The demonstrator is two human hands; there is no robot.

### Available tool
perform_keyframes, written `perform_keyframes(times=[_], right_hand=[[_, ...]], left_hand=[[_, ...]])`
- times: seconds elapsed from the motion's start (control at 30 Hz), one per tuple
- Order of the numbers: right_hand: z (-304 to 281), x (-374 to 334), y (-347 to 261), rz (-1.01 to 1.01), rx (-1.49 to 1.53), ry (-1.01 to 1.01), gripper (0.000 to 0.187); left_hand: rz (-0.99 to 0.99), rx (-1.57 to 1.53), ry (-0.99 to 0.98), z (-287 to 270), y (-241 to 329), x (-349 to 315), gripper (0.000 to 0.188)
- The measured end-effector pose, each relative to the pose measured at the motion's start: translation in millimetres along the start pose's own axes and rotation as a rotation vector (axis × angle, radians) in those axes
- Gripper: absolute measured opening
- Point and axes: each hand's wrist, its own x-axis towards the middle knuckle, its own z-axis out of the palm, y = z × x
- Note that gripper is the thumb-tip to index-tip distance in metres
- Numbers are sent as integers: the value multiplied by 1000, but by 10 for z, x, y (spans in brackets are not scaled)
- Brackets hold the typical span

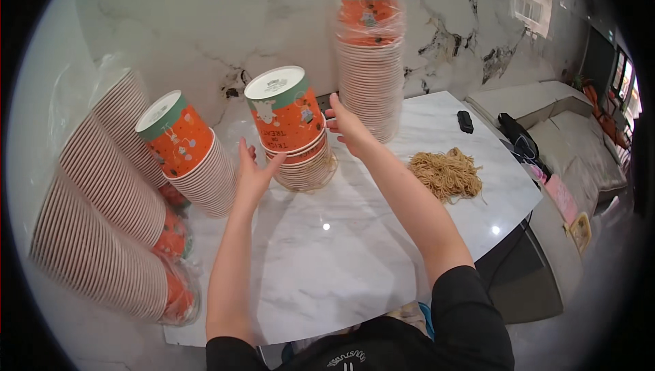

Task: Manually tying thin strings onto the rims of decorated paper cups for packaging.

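Observation:
An upside-down orange paper bucket [285, 115] with a green band and white base tops a short nested stack of paper buckets [307, 172] near the table's middle. Thin tan strands loop loosely around the lower part of that stack. My left hand [256, 174] is at its left side, thumb by the rim and fingers apart. On the other side my right hand [349, 127] is spread, with its fingertips close to the bucket's wall; whether they touch it I cannot tell. A tangled pile of thin tan strands [447, 174], resembling rubber bands, lies right of my right forearm.
A taller bucket stack [194, 156] leans at left, beside several plastic-wrapped stacks [102, 248]. Another tall wrapped stack [370, 77] stands at the back by the marble wall. A small black object [465, 122] lies on the marble table [341, 262]. Beyond is a grey sofa [573, 152].

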Motion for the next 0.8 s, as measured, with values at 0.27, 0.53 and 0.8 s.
perform_keyframes(times=[0.27, 0.53, 0.8], right_hand=[[75, -22, -210, -223, -72, -3, 59], [213, -173, -865, -522, 92, -72, 52], [358, -461, -1145, -710, 269, -319, 55]], left_hand=[[-45, -366, -17, 162, 428, 205, 98], [53, -621, 60, -81, 1061, 390, 60], [-54, -1078, -135, -525, 1208, 348, 55]])
